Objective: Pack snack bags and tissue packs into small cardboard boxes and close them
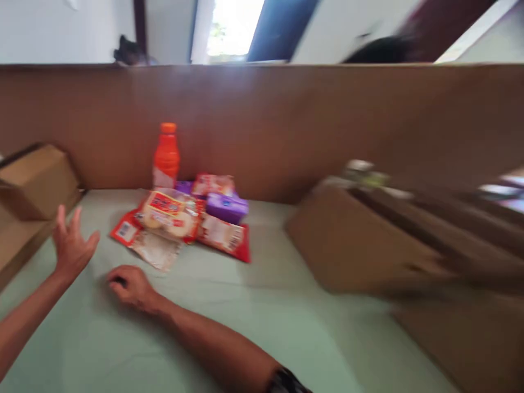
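Note:
My left hand [72, 243] is raised at the left with its fingers spread and nothing in it, close to a cardboard box [45, 183]. Low over the pale green table, my right hand [133, 286] has its fingers curled; whether something small is inside cannot be made out. Just beyond it lies a pile of snack packets: a clear and red packet of round crackers [170, 214], a red packet with a white label [126, 230] and a red and cream packet [223, 236]. A purple box [227, 207] rests among them. An orange bottle [166, 155] stands upright behind the pile.
A tall cardboard panel [262, 125] runs along the back of the table [254, 327]. On the right are open cardboard boxes [368, 245], blurred, with some items showing at the top. Tops of two heads appear beyond the panel.

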